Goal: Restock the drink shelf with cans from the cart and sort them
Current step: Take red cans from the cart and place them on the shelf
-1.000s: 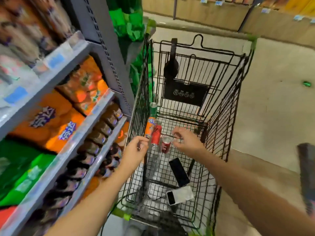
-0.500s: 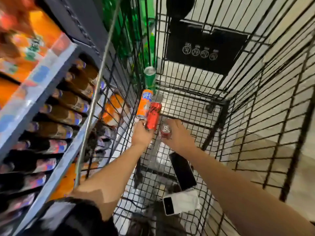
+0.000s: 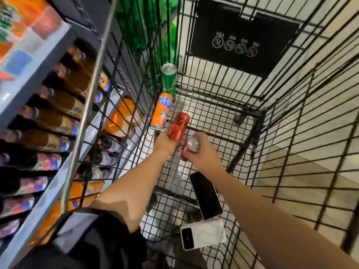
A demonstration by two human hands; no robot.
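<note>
- Your left hand is down in the cart, wrapped round the bottom of a slim red can that tips toward 1 o'clock.
- Your right hand is closed on a shorter red can, silver top up, right next to the first.
- An orange can lies at 11 o'clock of your left hand; a green can stands past it.
- Two phones sit at 6 o'clock.
- The shelf of bottles is at 9 o'clock.

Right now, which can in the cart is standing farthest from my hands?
The green can, upright in the cart's far left corner, beyond the orange can and both red ones.
</note>
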